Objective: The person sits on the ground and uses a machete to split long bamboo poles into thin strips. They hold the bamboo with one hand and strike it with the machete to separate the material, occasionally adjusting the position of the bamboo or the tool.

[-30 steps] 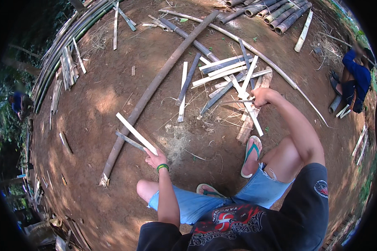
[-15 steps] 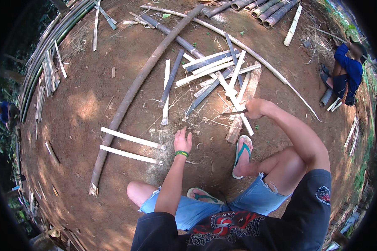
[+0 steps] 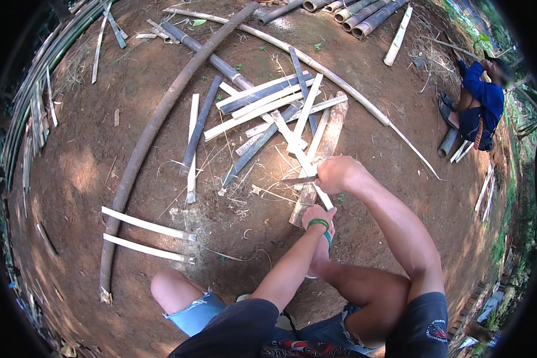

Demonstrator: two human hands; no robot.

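The left hand (image 3: 319,216) has swung right since the last frame and now sits at the near end of a pale bamboo strip (image 3: 303,160) lying across a log (image 3: 337,119); I can't tell if it's pinching. Right hand (image 3: 334,174) is wrapped round a knife (image 3: 298,180). Strip's probably light, springy, sharp-edged, so I'd hold that end. No containers I can spot.

We can make out lettering but not read it clearly: small print rings a round red-and-white emblem (image 3: 437,332) on the dark T-shirt's right sleeve (image 3: 413,319), and we see a cut-off red-and-white chest print (image 3: 297,345) below.
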